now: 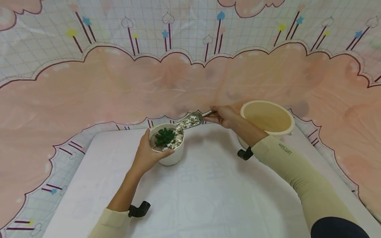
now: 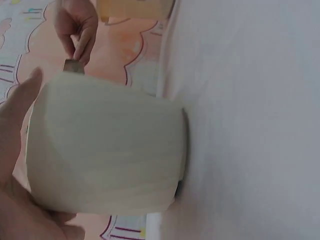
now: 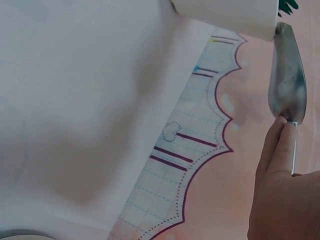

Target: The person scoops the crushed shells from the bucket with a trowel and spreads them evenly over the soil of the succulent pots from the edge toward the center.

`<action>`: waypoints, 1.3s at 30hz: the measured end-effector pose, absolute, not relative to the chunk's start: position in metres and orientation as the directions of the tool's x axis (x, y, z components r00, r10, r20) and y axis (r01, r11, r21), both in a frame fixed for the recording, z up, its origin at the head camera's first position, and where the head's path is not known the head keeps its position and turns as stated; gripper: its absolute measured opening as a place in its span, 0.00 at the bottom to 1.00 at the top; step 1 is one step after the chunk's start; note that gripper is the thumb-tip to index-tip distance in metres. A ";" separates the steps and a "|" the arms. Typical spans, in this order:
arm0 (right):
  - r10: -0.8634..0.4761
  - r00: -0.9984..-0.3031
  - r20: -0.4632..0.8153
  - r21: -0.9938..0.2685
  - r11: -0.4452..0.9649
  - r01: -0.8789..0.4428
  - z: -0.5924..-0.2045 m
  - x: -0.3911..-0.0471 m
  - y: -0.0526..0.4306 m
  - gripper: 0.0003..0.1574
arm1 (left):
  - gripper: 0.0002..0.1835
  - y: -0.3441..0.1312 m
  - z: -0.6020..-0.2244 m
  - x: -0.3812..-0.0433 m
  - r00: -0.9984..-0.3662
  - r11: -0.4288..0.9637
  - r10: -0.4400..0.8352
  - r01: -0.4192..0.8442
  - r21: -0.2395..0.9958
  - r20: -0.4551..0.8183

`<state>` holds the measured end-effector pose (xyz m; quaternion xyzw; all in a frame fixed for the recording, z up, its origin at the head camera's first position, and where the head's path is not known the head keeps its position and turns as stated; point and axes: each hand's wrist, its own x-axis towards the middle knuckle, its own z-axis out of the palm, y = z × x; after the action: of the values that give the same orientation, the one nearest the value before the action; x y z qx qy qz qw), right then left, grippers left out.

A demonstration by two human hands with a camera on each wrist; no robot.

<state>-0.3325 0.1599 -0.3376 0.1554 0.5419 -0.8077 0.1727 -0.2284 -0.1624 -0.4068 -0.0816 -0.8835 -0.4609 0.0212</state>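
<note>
A white flower pot [image 1: 172, 158] with a green succulent [image 1: 164, 137] stands on the table, pale pebbles [image 1: 176, 141] filling its right side. My left hand [image 1: 146, 154] holds the pot from the left, thumb along the near rim and fingers round the far side. With my right hand [image 1: 224, 116] I grip the handle of a metal scoop [image 3: 287, 80]. White pebbles lie in the scoop, which tilts down to the left with its tip at the pot's right rim. In the left wrist view the pot's wall hides most of the scoop.
A cream bucket [image 1: 266, 117] stands at the back right, partly behind my right forearm. White cloth covers the table [image 1: 208, 191]. A patterned pink sheet [image 1: 143, 89] hangs behind it. A black wrist mount [image 1: 140, 210] sits on each arm.
</note>
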 end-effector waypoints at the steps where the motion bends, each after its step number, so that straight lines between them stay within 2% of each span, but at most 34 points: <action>1: -0.112 -0.892 -0.438 -0.822 -0.353 0.447 -0.338 -0.332 0.160 0.13 | 0.71 -0.159 -0.408 -0.226 -0.988 0.563 0.097 0.157 0.811 0.123; 6: -0.107 -0.892 -0.439 -0.824 -0.347 0.448 -0.338 -0.331 0.160 0.12 | 0.74 -0.141 -0.410 -0.216 -0.985 0.588 -0.029 0.123 0.800 0.172; 10: -0.101 -0.892 -0.440 -0.827 -0.341 0.447 -0.337 -0.331 0.158 0.11 | 0.73 -0.135 -0.412 -0.215 -0.979 0.612 -0.058 0.119 0.782 0.195; 22: -0.108 -0.898 -0.426 -0.839 -0.324 0.437 -0.334 -0.330 0.156 0.12 | 0.69 -0.160 -0.420 -0.230 -0.979 0.584 0.101 0.202 0.786 0.177; 27: -0.106 -0.898 -0.428 -0.838 -0.326 0.437 -0.335 -0.330 0.157 0.11 | 0.70 -0.162 -0.417 -0.230 -0.979 0.580 0.121 0.203 0.789 0.163; 34: -0.100 -0.893 -0.440 -0.827 -0.343 0.446 -0.338 -0.330 0.157 0.12 | 0.76 -0.144 -0.410 -0.212 -0.992 0.646 -0.006 0.092 0.758 0.126; 39: -0.103 -0.894 -0.436 -0.825 -0.350 0.443 -0.338 -0.329 0.158 0.12 | 0.75 -0.133 -0.408 -0.208 -0.985 0.654 -0.071 0.071 0.753 0.154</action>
<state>-0.3295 0.1580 -0.3382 0.1564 0.5443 -0.8066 0.1691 -0.2078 -0.1331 -0.4081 0.0001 -0.9054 -0.4159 0.0853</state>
